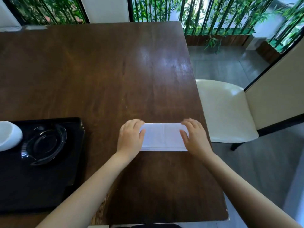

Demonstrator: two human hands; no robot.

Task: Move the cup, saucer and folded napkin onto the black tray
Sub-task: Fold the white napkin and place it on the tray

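Note:
A white folded napkin [163, 137] lies flat on the dark wooden table [102, 71], to the right of the black tray [49, 186]. My left hand [130, 139] rests on the napkin's left end and my right hand [194, 137] on its right end, fingers spread and pressing down. On the tray sits a glossy black saucer [44, 144]. A white cup [9, 135] stands at the tray's far left, partly cut off by the frame edge.
The table's right edge runs close beside the napkin. A cream chair [227, 112] stands just past that edge. Bamboo plants and a window line the back. The table's near edge is right below my forearms.

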